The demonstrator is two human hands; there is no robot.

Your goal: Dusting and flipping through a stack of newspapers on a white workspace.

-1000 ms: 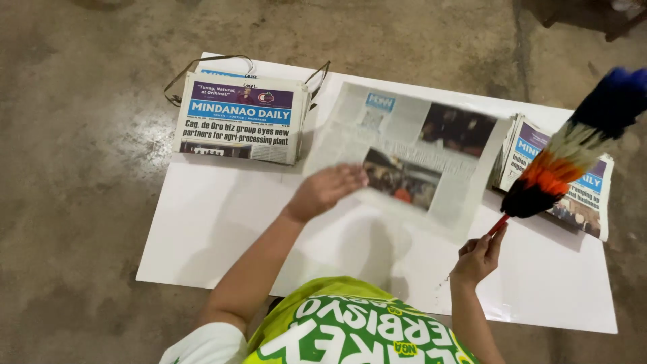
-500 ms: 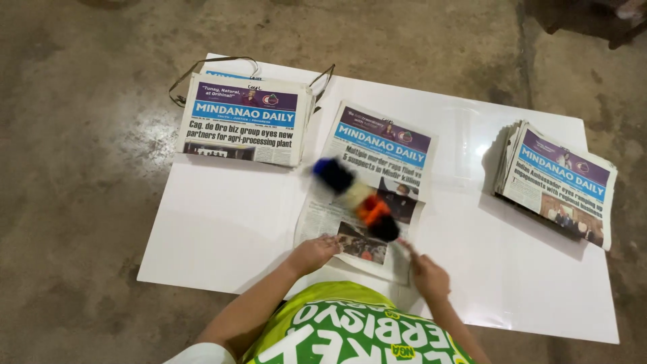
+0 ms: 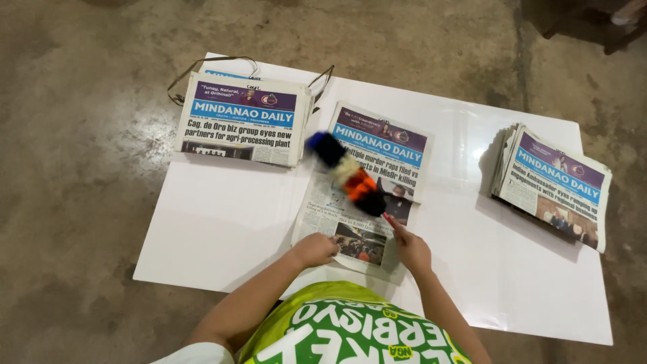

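Your right hand point(image 3: 412, 251) has swung the duster point(image 3: 347, 174) down onto the middle paper point(image 3: 367, 182), grip tight on it, while your left hand point(image 3: 315, 249) now pins the near edge, fingers curled.

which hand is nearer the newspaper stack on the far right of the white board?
Right. The right hand grips the feather duster at the middle newspaper, on the side toward the stack. The left hand presses that paper's lower-left edge, farther away.
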